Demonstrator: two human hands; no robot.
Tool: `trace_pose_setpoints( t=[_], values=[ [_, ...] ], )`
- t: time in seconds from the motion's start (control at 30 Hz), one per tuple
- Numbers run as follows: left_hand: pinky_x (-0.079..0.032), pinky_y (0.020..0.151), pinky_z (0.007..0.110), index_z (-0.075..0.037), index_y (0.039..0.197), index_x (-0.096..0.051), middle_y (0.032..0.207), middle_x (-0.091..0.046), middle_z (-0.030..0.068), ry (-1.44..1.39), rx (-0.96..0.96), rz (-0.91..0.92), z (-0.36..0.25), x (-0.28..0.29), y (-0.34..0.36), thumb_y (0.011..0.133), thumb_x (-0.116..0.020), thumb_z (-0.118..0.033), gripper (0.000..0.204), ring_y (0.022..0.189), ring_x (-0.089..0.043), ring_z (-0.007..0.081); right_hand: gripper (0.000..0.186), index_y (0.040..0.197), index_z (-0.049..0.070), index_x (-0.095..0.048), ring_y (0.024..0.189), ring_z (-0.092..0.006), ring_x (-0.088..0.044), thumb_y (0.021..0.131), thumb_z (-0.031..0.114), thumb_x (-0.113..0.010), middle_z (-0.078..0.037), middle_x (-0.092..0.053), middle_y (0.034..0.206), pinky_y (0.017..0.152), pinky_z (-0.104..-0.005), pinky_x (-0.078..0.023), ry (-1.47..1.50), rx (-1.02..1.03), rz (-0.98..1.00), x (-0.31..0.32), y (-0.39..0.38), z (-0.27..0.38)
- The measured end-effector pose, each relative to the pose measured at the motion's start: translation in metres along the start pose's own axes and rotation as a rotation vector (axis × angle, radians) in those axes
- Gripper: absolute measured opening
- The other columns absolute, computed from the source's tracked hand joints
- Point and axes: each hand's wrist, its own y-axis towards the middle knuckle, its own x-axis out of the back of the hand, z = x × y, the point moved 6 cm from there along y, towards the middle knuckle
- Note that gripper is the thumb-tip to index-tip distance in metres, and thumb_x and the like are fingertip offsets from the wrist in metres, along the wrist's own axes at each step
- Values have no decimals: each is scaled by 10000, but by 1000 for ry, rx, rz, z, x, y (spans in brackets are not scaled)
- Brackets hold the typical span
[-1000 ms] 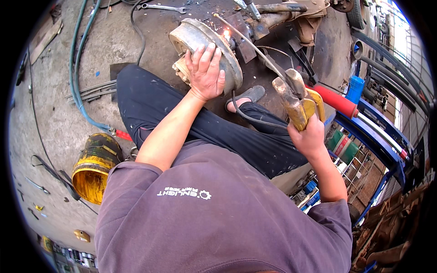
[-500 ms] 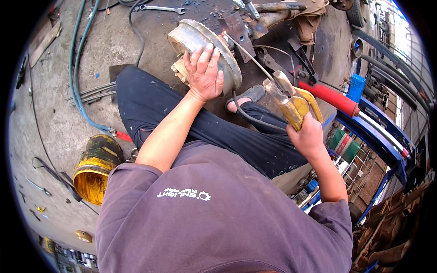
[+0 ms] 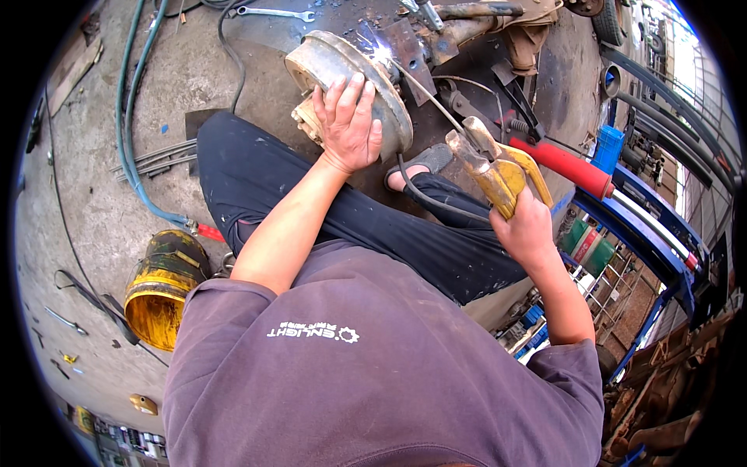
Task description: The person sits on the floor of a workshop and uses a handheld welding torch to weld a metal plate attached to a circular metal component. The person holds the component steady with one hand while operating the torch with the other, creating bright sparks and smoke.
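Observation:
My left hand [image 3: 349, 121] lies flat over the side of a worn metal brake drum [image 3: 397, 105], its fingers stretched out along the curved surface. In my right hand [image 3: 529, 227] is a yellow welding electrode holder [image 3: 498, 173], fingers wrapped round its handle. A thin welding rod [image 3: 433, 98] runs from its jaws up to the drum's far edge. There a bright bluish-white arc [image 3: 381, 53] glows beside a flat steel plate [image 3: 412, 58] with holes. The glare hides the exact contact point.
An axle part [image 3: 467, 33] lies beyond the plate. On the floor are a wrench [image 3: 276, 14], blue-green hoses [image 3: 124, 117], metal rods [image 3: 159, 162] and a yellow-black bucket [image 3: 159, 300]. A red cylinder [image 3: 564, 165] and blue steel frame [image 3: 634, 233] stand to the right.
A bright arc with bluish light has appeared at the rod's tip. My right hand and the electrode holder have shifted very slightly; my left hand stays put on the drum.

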Motion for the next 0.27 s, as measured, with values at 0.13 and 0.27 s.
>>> trace_pose_setpoints(
  t=[0.13,0.27],
  values=[
    [-92,1241,590,-8,1388,-610,1530,-489,154,2,-1,0,0,0,0,935,-512,-358,581,1473,-349,365,420,1093,-60,-573,732,-426,-695,804,184,-757,-237,-679,797,677,-495,-572,-39,-21,26,-1,-1,0],
    [-93,1241,590,-7,1388,-610,1532,-486,154,3,-5,0,1,-1,0,936,-511,-361,583,1476,-344,366,451,1117,-69,-568,734,-428,-696,804,192,-761,-241,-681,806,683,-494,-574,-30,-20,27,-1,-1,1]
  ],
)
